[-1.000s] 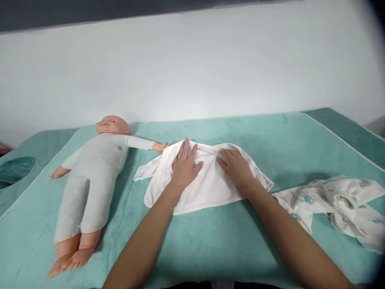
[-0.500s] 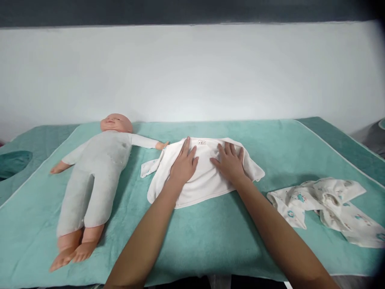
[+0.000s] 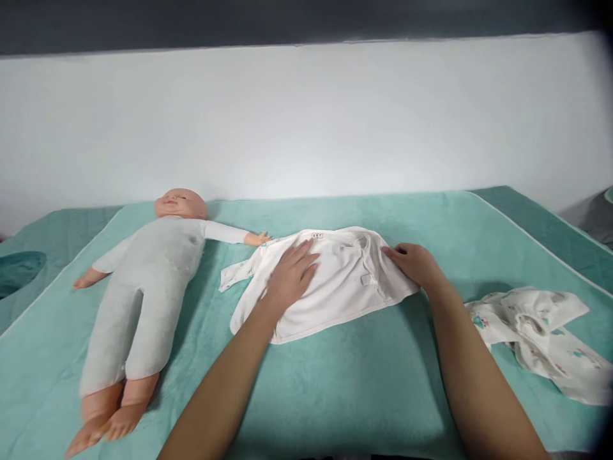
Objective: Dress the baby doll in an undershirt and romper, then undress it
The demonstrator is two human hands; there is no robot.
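Observation:
A white baby shirt (image 3: 335, 287) lies spread on the green cover, its plain inner side up, with a printed label at the neck and a small tag toward the right. My left hand (image 3: 292, 275) rests flat on its left half, fingers stretched out. At the shirt's right edge, my right hand (image 3: 414, 262) pinches the cloth between thumb and fingers. One patterned sleeve (image 3: 236, 275) sticks out on the left. The baby doll (image 3: 153, 268) lies on its back farther left, its hand touching or very near the shirt's upper left corner.
Patterned baby clothing (image 3: 536, 326) lies crumpled on the right. The green cover (image 3: 354, 396) spreads under everything, with a white wall (image 3: 306, 121) behind it. A darker green round item (image 3: 19, 271) shows at the left edge.
My right hand has moved right, off the shirt's middle, and now grips its right edge. The right side lies differently, with the tag showing. My left hand stays flat on the cloth.

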